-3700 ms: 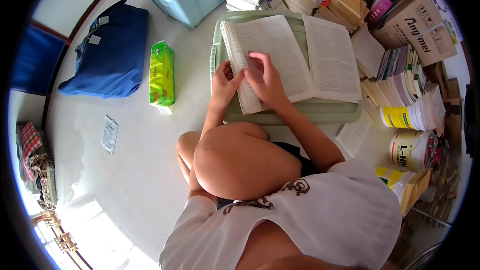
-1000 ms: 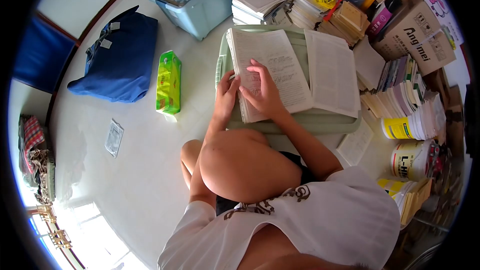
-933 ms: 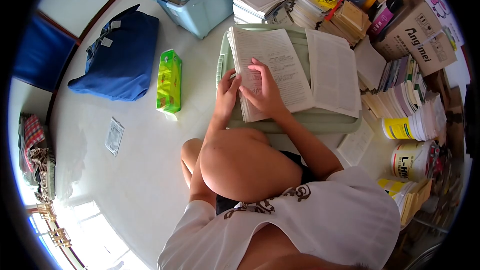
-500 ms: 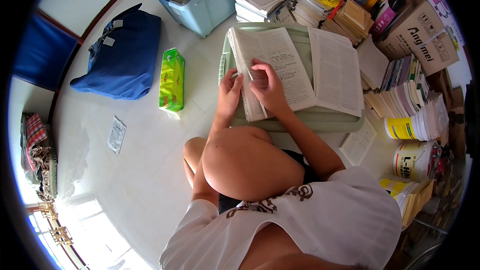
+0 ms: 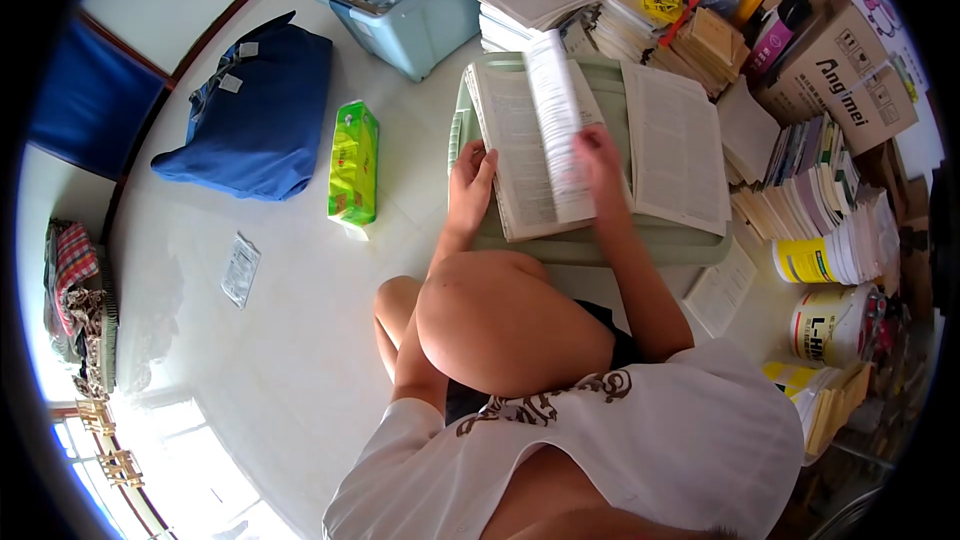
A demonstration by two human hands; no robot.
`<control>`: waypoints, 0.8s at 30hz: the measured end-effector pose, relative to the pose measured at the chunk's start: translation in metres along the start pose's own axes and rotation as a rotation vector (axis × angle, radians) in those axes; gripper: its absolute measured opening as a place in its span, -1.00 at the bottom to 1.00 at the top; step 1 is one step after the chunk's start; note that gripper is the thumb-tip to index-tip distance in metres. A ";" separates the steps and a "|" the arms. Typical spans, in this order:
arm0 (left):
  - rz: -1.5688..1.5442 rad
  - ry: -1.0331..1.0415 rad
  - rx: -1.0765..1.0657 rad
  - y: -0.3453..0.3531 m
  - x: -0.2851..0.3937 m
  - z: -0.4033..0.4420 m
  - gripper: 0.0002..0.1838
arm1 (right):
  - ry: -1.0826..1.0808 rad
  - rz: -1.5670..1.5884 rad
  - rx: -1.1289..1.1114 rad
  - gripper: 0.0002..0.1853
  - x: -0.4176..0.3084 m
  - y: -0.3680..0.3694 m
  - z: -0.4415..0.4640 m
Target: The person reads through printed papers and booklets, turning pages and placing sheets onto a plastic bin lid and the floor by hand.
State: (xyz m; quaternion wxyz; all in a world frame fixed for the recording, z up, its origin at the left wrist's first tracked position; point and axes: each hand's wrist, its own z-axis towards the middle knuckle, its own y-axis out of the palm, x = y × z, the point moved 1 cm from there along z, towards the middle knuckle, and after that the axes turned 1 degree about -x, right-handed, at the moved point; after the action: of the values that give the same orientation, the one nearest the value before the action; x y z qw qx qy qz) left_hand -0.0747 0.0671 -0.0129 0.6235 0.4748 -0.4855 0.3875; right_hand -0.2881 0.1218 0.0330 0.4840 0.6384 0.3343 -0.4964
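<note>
A thick stack of printed pages (image 5: 510,155) lies on a pale green plastic lid (image 5: 545,250). At its left edge my left hand (image 5: 472,185) is closed on the stack, thumb on top. My right hand (image 5: 600,165), blurred by motion, grips the edge of a lifted page (image 5: 557,130) that stands curved above the stack. To the right, more printed sheets (image 5: 680,150) lie flat on the lid, partly beside the stack.
Paper piles (image 5: 530,0) and a blue bin (image 5: 410,30) stand behind the lid. Books (image 5: 805,170), buckets (image 5: 830,325) and a carton (image 5: 840,90) line the right. A blue bag (image 5: 255,120) and a green packet (image 5: 353,165) lie left.
My right hand has moved to the right from the stack's left part, lifting and turning a page with it. My left hand stays at the left edge. The view has shifted slightly.
</note>
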 end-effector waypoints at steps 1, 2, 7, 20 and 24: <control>0.009 0.006 0.006 0.001 0.001 0.000 -0.61 | 0.042 0.136 0.112 -0.90 -0.014 -0.007 -0.003; 0.006 0.011 0.003 0.002 0.002 0.000 -0.61 | -0.057 0.209 0.149 -0.90 -0.027 -0.014 0.000; 0.039 0.028 0.013 0.001 0.000 -0.001 -0.63 | -0.448 0.183 0.447 -0.86 -0.098 -0.089 0.016; -0.022 0.036 0.031 0.003 -0.003 -0.001 -0.66 | -1.042 -1.457 0.350 -0.83 -0.171 -0.134 0.010; 0.022 0.016 0.032 0.006 0.009 -0.006 -0.66 | -0.732 -1.289 0.060 -0.82 -0.092 -0.151 0.042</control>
State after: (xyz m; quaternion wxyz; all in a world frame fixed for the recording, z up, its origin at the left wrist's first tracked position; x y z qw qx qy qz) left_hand -0.0768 0.0743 -0.0030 0.6156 0.4761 -0.4794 0.4057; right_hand -0.4646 0.1334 0.0759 0.1594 0.1222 0.4466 -0.8719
